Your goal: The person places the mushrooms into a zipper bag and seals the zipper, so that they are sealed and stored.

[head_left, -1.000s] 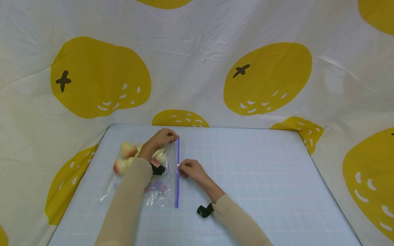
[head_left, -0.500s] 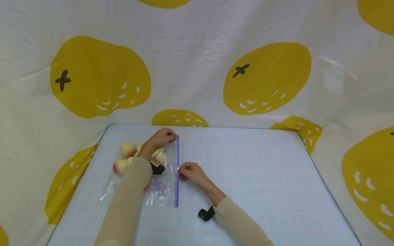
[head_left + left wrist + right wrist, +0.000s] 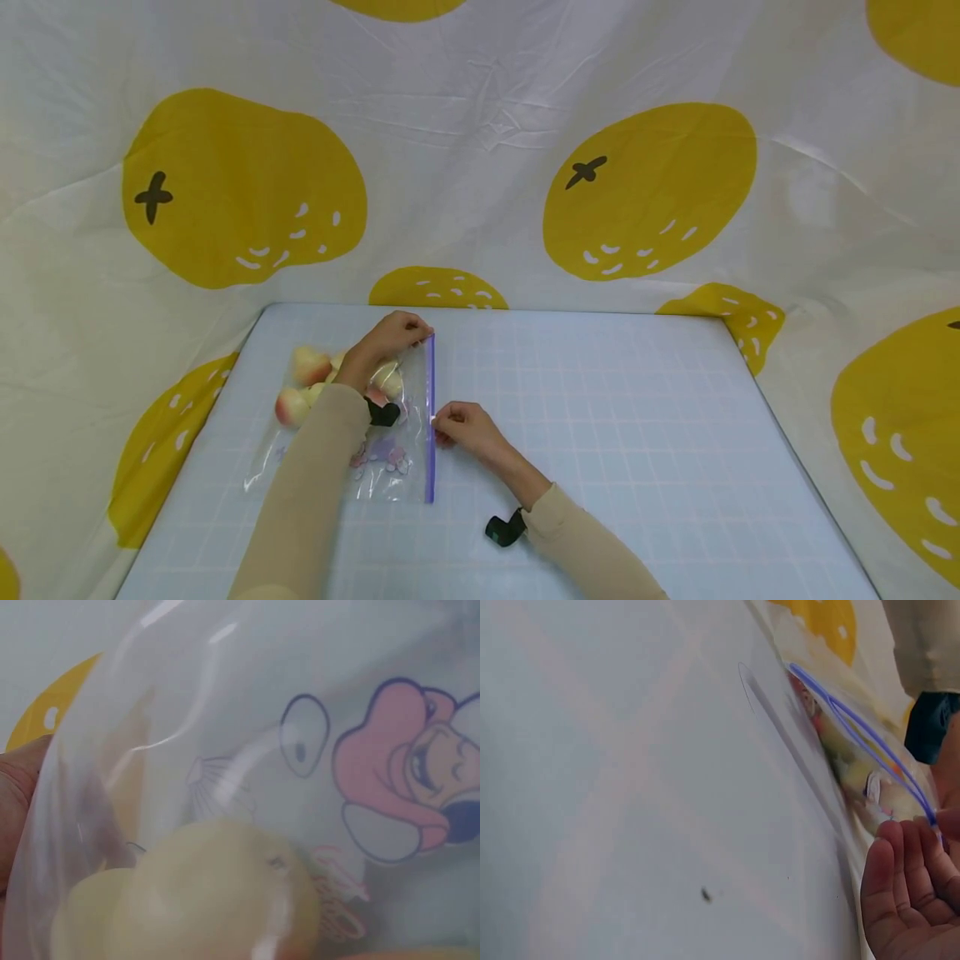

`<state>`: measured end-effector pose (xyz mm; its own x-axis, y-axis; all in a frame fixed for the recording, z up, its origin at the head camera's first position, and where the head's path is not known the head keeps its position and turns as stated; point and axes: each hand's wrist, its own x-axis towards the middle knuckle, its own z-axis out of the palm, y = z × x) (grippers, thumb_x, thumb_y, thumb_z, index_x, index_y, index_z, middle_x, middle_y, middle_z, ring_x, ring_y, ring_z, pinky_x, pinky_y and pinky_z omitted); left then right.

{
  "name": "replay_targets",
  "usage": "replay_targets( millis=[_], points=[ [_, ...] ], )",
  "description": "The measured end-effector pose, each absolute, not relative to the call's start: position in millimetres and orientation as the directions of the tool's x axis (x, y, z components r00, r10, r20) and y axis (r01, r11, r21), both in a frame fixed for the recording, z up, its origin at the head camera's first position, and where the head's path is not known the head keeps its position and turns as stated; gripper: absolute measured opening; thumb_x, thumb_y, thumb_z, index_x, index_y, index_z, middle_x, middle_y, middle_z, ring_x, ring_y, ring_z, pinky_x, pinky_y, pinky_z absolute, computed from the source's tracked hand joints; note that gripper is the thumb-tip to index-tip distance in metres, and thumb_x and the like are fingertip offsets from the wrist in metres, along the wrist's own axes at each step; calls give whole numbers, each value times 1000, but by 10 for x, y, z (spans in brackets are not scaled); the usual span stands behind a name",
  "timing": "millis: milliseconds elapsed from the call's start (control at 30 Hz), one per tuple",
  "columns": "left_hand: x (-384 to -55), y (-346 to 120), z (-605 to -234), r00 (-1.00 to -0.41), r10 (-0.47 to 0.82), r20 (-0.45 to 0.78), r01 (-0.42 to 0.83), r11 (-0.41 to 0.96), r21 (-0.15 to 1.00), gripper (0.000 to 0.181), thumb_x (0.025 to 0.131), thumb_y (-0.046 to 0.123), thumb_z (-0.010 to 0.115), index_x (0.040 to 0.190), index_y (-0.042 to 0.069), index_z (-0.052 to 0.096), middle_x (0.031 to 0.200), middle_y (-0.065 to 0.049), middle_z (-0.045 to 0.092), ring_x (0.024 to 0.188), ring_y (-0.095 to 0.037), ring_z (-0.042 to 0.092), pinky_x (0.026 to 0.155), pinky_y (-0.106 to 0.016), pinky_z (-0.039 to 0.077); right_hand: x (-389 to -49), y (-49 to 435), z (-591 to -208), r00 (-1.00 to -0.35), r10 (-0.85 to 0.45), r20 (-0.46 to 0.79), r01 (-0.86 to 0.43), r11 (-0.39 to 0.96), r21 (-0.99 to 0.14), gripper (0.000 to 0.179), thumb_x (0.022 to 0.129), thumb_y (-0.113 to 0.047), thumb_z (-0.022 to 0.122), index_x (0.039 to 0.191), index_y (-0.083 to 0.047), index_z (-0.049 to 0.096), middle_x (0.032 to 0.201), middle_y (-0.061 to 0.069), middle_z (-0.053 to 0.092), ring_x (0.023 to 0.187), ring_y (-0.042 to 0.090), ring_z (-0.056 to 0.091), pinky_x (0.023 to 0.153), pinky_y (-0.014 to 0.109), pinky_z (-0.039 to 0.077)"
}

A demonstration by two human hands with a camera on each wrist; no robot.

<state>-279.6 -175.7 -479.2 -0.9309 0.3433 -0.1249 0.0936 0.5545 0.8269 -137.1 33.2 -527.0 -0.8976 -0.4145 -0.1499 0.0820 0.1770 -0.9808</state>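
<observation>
A clear zip bag (image 3: pixel 397 487) with a purple zip strip (image 3: pixel 431 475) lies flat on the table's left side. Several peaches (image 3: pixel 311 365) are inside it; the left wrist view shows a pale one (image 3: pixel 217 892) close up through the printed plastic. My left hand (image 3: pixel 393 333) pinches the far end of the strip, its forearm crossing over the bag. Midway along the strip, my right hand (image 3: pixel 468 427) pinches a small white slider (image 3: pixel 432 417). In the right wrist view the two purple edges (image 3: pixel 870 746) stand apart along one stretch and meet at the right fingers.
The table (image 3: pixel 637 433) has a pale blue checked cover. Behind it hangs a white cloth (image 3: pixel 457 167) printed with big yellow fruit. Dark bands (image 3: pixel 506 528) sit at both wrists, and part of the bag is hidden beneath the left forearm.
My right hand has slid a short way along the purple strip toward me, and the white slider has moved with it. The left hand stays at the far end of the strip.
</observation>
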Motion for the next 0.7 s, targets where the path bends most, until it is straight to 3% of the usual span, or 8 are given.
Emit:
replay_targets(
  millis=[300, 700],
  points=[
    [-2809, -1765, -4795, -931, 348, -110, 110, 555, 824, 24, 102, 22, 61, 103, 1, 73, 95, -8, 68, 85, -23, 58, 81, -36, 50, -1312, 353, -5294, -890, -433, -144, 64, 196, -979, 17, 96, -16, 65, 88, -1, 70, 77, 6, 68, 70, 16, 63, 67, 29, 55],
    [-2797, -1755, -4785, -933, 348, -93, 130, 567, 813, 24, 101, 22, 61, 103, 1, 73, 96, -9, 68, 85, -23, 58, 81, -36, 50, -1250, 368, -5292, -885, -447, -133, 56, 182, -982, 17, 95, -14, 65, 89, 0, 69, 78, 12, 69, 70, 17, 64, 66, 29, 56]
  ],
)
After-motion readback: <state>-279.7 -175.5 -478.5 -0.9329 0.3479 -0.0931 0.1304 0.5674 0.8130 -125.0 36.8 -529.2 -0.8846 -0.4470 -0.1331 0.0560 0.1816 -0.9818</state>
